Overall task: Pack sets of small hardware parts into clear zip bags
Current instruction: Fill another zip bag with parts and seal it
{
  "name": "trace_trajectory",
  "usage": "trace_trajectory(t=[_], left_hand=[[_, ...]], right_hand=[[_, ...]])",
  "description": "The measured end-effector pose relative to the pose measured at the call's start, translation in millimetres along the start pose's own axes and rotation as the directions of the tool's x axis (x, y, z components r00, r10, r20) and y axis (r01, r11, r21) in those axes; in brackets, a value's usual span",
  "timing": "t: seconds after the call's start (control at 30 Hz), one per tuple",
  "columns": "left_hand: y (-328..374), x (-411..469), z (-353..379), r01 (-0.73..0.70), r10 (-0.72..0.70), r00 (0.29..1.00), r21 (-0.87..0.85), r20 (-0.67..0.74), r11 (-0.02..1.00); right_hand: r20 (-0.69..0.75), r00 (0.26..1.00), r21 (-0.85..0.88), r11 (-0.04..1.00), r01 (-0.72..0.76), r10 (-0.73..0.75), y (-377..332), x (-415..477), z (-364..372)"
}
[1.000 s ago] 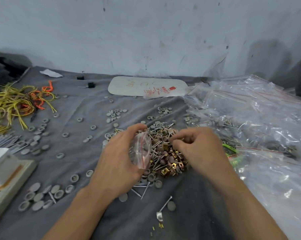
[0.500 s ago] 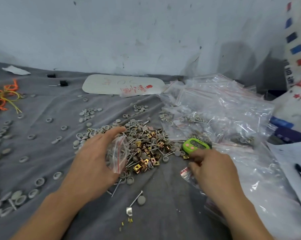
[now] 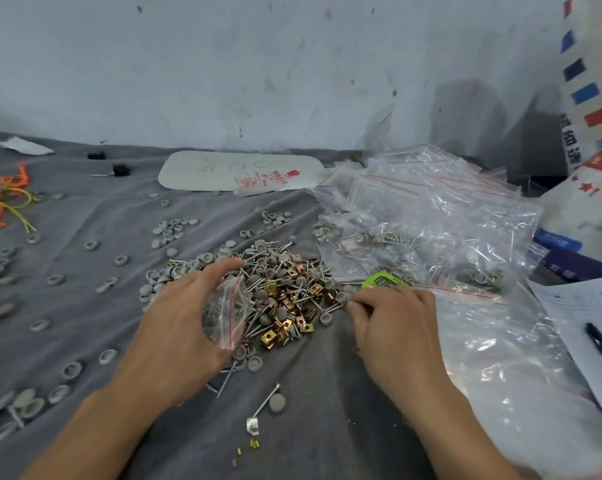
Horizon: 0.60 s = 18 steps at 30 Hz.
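Bag (image 3: pixel 228 313) in left hand (image 3: pixel 174 327); right hand (image 3: pixel 396 327) at parts pile (image 3: pixel 285 289) edge.

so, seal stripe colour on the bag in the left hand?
Red stripe on the bag; head view.

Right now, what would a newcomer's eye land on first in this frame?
The pile of screws, grey caps and brass clips in the middle draws the eye first. The left hand holds a small zip bag at its left edge, while the right hand sits at its right edge, beside a green device. A heap of clear bags fills the right side.
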<state>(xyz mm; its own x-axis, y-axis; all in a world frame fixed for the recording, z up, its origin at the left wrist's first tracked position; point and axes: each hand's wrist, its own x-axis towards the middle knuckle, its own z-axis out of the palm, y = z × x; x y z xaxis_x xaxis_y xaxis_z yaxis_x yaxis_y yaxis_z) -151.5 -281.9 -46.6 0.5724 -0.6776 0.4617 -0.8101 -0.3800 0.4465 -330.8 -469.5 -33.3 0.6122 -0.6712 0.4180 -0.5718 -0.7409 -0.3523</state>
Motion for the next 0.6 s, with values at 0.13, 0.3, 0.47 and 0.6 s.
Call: trace_trajectory(t=[0.13,0.3,0.47,0.6], left_hand=[[-1.4,-0.5,0.1,-0.018,0.018,1.000,-0.007,0.005,1.000],[-5.8,0.3,3.9,-0.025,0.025,0.999,-0.017,-0.022,1.000],[-11.1,2.7,9.4,0.030,-0.032,0.998,-0.037,-0.046,0.999],[-14.1,2.8,11.0,0.053,-0.055,0.998,-0.030,-0.041,0.998]], right_hand=[[0.063,0.997,0.405,0.914,0.005,-0.034,-33.9,7.3,12.5],[0.327,0.945,0.713,0.663,-0.227,-0.028,-77.6,22.3,28.9],[0.460,0.885,0.821,0.415,-0.392,-0.075,-96.3,28.2,39.4],[0.498,0.867,0.813,0.361,-0.456,-0.026,-91.2,26.4,40.3]])
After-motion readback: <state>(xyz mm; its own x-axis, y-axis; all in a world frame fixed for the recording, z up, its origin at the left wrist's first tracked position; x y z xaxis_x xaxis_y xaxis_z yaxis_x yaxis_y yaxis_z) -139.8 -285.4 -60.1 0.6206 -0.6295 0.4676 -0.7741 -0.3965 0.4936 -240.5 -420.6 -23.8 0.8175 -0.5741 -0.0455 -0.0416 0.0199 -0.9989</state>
